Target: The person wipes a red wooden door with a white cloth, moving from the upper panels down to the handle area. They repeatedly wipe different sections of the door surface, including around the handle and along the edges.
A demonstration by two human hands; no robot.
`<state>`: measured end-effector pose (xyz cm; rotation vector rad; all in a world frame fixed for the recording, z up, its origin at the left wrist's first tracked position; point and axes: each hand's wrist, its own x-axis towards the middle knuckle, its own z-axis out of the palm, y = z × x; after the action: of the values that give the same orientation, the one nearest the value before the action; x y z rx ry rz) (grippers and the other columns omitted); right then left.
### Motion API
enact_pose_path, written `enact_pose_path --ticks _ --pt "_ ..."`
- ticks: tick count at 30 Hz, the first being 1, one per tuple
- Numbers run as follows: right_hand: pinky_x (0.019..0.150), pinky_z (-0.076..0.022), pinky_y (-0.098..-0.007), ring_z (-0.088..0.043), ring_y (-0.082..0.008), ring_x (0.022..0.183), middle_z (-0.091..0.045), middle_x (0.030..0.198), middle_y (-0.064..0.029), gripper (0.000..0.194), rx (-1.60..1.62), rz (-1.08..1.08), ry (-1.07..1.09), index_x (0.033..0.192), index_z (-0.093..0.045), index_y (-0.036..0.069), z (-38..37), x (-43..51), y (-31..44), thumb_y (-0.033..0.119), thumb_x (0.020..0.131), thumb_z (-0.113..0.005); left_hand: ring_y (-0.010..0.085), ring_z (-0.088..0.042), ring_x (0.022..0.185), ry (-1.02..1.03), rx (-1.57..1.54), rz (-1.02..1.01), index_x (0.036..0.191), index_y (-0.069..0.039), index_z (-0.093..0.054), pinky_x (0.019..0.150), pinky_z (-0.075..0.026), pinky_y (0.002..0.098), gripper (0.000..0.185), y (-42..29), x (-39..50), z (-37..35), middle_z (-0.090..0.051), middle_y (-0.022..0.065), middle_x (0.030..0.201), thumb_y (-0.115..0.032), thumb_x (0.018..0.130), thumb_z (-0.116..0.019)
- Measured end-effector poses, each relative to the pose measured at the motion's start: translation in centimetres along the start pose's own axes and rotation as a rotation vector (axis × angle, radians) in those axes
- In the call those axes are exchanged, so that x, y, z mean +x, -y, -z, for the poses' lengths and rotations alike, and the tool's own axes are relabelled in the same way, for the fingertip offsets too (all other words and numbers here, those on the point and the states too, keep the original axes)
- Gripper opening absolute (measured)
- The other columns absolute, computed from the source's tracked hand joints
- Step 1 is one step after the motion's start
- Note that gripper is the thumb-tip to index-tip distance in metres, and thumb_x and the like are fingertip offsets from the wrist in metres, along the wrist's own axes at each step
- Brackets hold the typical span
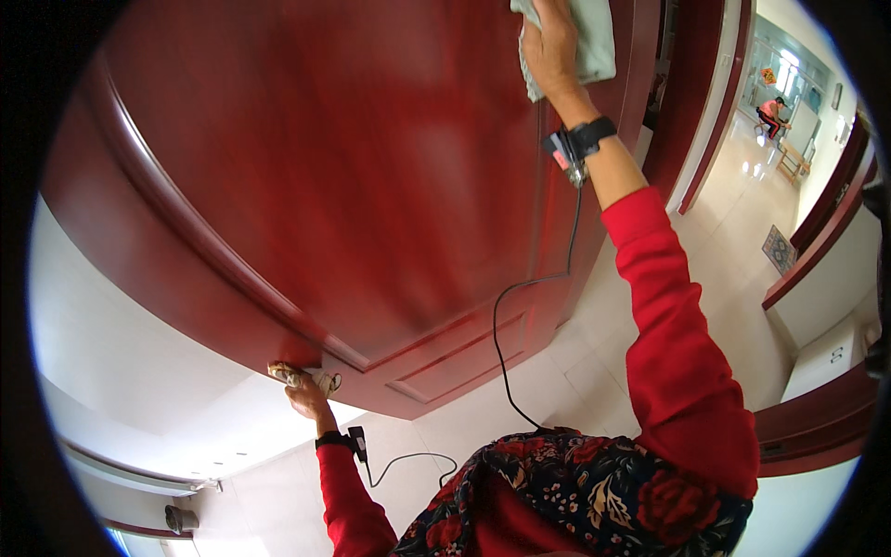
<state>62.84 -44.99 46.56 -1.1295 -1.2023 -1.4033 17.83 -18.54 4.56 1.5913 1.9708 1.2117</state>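
Note:
A dark red panelled door (390,174) fills most of the view in front of me. At the top, my right hand (555,52) presses a pale folded cloth (595,42) against the door near its right side. Lower left, my left hand (306,395) is closed around the door handle (284,369) at the door's edge, with a light cloth (324,381) bunched there; how its fingers sit is partly hidden. Both wrists wear black straps with small devices, each trailing a black cable (498,320).
Pale floor tiles (592,369) lie below the door. To the right, past a red door frame (717,111), a seated person (771,115) is in a far room near a wooden stool (791,161). A patterned mat (779,249) lies by a doorway. A dark bin (181,519) stands lower left.

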Motion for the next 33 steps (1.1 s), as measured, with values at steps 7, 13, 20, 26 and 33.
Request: enact_pose_path --ticks 7,13,20,26,33 --pt "0.113 -0.0297 -0.0376 -0.037 -0.0259 0.134 -0.045 0.139 -0.0065 0.064 0.023 0.111 0.013 0.129 -0.051 0.009 -1.0 -4.9 0.0 -0.020 0.073 -0.044 0.0432 -0.062 0.085 -0.002 0.092 -0.003 0.094 0.006 -0.058 0.076 -0.048 0.0508 0.049 0.6 0.2 -0.6 -0.064 0.0279 0.091 -0.039 0.076 -0.060" --pt "0.111 -0.0319 -0.0364 -0.040 -0.0274 0.131 -0.046 0.138 -0.0119 0.056 0.037 0.035 -0.044 0.129 -0.050 0.004 -2.5 0.3 1.0 -0.016 0.078 -0.042 0.0440 -0.060 0.090 0.008 0.075 -0.012 0.097 0.004 -0.056 0.079 -0.047 0.0509 0.044 0.7 0.2 -0.6 -0.062 0.0271 0.094 -0.034 0.078 -0.062" --pt "0.109 -0.0335 -0.0390 -0.043 -0.0300 0.128 -0.051 0.131 -0.0144 0.053 0.042 0.238 -0.002 0.125 -0.052 0.000 -5.9 7.4 8.4 -0.016 0.076 -0.040 0.0436 -0.059 0.089 0.005 0.056 0.022 0.099 0.002 -0.056 0.078 -0.047 0.0508 0.043 0.1 -0.4 -0.1 -0.063 0.0252 0.094 -0.034 0.076 -0.065" --pt "0.105 -0.0406 -0.0385 -0.053 -0.0258 0.120 -0.061 0.120 -0.0091 0.034 0.207 0.499 0.042 0.114 -0.063 0.007 -11.3 4.6 16.5 -0.003 0.087 -0.046 0.0424 -0.060 0.092 0.019 0.025 0.053 0.098 0.000 -0.058 0.081 -0.047 0.0493 0.045 -0.5 -0.6 0.4 -0.064 0.0237 0.096 -0.038 0.076 -0.065" --pt "0.103 -0.0430 -0.0391 -0.055 -0.0271 0.115 -0.061 0.117 -0.0110 0.031 0.645 0.565 0.274 0.114 -0.062 0.006 -14.5 -5.4 22.8 -0.001 0.087 -0.050 0.0414 -0.061 0.093 0.066 0.045 0.115 0.099 -0.002 -0.058 0.081 -0.048 0.0481 0.043 -1.6 -0.6 1.1 -0.065 0.0214 0.098 -0.036 0.074 -0.062"
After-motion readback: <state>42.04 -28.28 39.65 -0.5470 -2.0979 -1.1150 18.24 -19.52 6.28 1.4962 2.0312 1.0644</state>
